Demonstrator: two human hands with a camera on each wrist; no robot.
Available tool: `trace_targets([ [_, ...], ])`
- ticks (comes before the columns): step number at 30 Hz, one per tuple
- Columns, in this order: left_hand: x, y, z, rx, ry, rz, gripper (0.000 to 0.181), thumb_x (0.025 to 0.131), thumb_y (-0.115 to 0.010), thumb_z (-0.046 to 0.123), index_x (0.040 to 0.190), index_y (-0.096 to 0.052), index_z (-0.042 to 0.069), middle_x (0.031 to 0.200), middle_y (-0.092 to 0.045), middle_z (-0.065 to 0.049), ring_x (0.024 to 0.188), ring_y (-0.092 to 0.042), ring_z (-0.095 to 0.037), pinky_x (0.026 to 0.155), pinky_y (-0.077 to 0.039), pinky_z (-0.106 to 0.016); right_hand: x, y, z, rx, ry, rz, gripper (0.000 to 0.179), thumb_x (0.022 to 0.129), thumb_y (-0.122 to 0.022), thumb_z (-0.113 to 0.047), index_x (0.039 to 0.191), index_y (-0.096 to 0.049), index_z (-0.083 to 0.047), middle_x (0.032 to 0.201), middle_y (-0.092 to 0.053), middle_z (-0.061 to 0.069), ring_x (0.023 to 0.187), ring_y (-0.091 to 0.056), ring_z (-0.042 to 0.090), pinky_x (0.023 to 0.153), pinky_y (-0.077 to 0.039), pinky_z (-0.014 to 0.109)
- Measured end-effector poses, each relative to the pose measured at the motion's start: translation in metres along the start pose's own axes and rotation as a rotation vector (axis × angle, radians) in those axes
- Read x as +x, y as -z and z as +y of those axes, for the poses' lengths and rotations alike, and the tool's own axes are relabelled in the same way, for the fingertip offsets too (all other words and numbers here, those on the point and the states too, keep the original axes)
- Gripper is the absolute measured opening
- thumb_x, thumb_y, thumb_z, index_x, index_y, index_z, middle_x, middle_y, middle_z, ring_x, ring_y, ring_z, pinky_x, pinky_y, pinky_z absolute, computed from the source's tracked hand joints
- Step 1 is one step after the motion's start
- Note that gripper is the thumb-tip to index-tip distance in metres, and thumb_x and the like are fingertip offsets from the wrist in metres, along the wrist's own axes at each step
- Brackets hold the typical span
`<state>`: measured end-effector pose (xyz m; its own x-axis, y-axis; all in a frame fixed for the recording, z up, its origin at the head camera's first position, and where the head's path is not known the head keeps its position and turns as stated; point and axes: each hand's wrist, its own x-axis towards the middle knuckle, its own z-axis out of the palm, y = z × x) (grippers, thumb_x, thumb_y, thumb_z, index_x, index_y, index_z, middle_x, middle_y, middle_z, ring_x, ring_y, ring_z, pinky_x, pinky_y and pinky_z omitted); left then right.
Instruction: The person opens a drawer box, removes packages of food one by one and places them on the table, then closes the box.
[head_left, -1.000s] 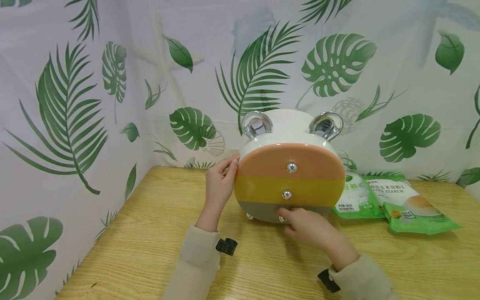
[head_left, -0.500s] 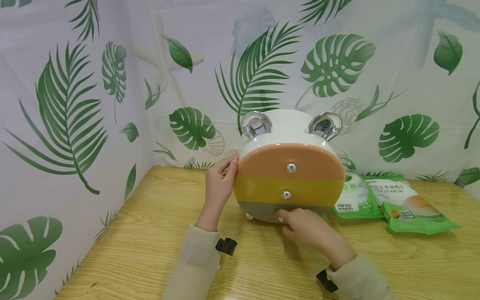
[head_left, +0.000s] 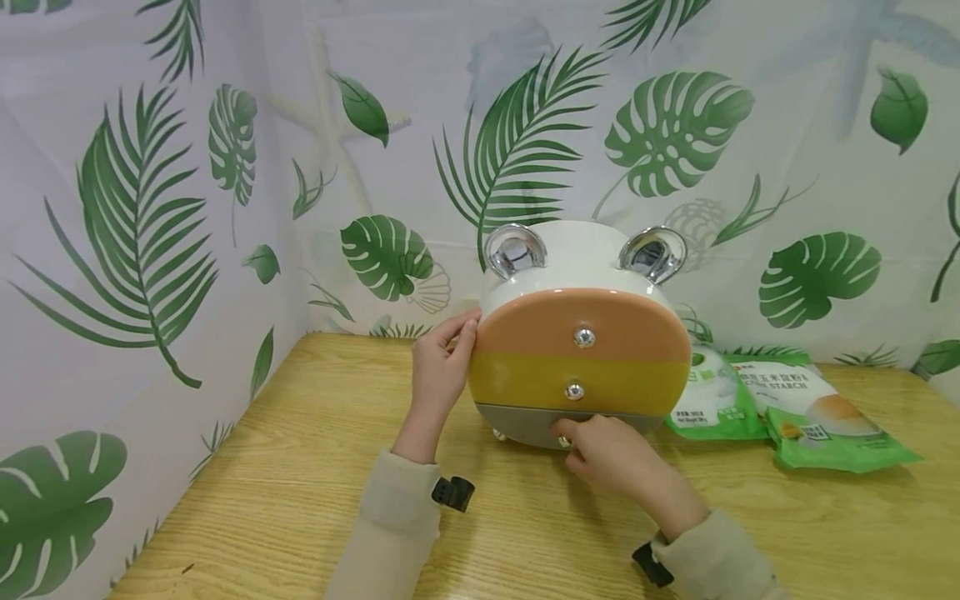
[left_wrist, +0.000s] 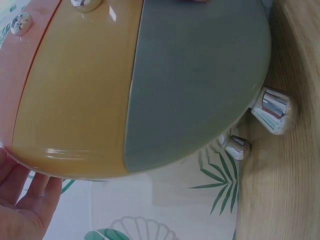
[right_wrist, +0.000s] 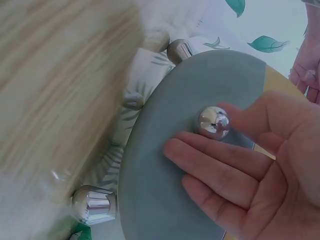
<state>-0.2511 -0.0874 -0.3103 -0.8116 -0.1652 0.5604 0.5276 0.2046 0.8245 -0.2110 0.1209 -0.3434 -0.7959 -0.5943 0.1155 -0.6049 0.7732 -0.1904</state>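
Note:
A small white drawer cabinet (head_left: 577, 250) with two chrome ears stands on chrome feet. Its rounded front has an orange drawer (head_left: 525, 325), a yellow drawer (head_left: 517, 379) and a grey bottom drawer (head_left: 517, 423), each with a chrome knob. My right hand (head_left: 611, 450) pinches the grey drawer's knob (right_wrist: 214, 122) between thumb and index finger, the other fingers extended along the drawer front. A thin dark gap shows along the grey drawer's top edge. My left hand (head_left: 441, 367) rests against the cabinet's left side, fingertips by the orange drawer's edge (left_wrist: 7, 135).
Two green-and-white bags lie right of the cabinet: one of corn starch (head_left: 817, 408) and another (head_left: 712, 400) partly behind the cabinet. The wooden table (head_left: 300, 500) meets a leaf-printed cloth (head_left: 375, 167) behind and at the left.
The grey drawer has come slightly forward, with a line showing above it and its face looking lighter. Right hand keeps hold of the knob; left hand stays in place.

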Motion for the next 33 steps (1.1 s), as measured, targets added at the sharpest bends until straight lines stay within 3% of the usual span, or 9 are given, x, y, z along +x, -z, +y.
trace_targets([
  [9, -0.0004, 0.0002, 0.0006, 0.038, -0.014, -0.006, 0.023, 0.088, -0.055, 0.014, 0.104, -0.065, 0.000, 0.102, -0.064, -0.011, 0.099, -0.057, -0.020, 0.073, -0.051, -0.031, -0.0019, 0.0015, 0.0016, 0.025, 0.047, 0.006, 0.020, 0.076, -0.059, -0.004, 0.094, -0.063, -0.012, 0.070, -0.059, -0.005, 0.048, -0.043, 0.003, 0.047, -0.040, 0.022],
  [24, 0.0003, -0.0013, -0.0014, 0.052, -0.025, 0.012, 0.028, 0.085, -0.060, 0.022, 0.101, -0.066, 0.000, 0.102, -0.064, -0.009, 0.098, -0.057, -0.018, 0.072, -0.051, -0.030, -0.0022, 0.0024, -0.0009, 0.005, 0.080, -0.003, 0.020, 0.076, -0.058, 0.000, 0.093, -0.063, -0.010, 0.068, -0.059, -0.004, 0.046, -0.042, 0.004, 0.045, -0.038, 0.021],
  [33, -0.0001, -0.0032, 0.0031, 0.129, -0.067, 0.046, 0.026, 0.085, -0.059, 0.020, 0.099, -0.067, -0.001, 0.099, -0.065, -0.010, 0.096, -0.059, -0.020, 0.069, -0.052, -0.029, -0.0043, 0.0023, -0.0023, -0.005, 0.088, 0.001, 0.021, 0.075, -0.058, 0.001, 0.092, -0.063, -0.011, 0.069, -0.060, -0.003, 0.048, -0.045, 0.005, 0.046, -0.040, 0.021],
])
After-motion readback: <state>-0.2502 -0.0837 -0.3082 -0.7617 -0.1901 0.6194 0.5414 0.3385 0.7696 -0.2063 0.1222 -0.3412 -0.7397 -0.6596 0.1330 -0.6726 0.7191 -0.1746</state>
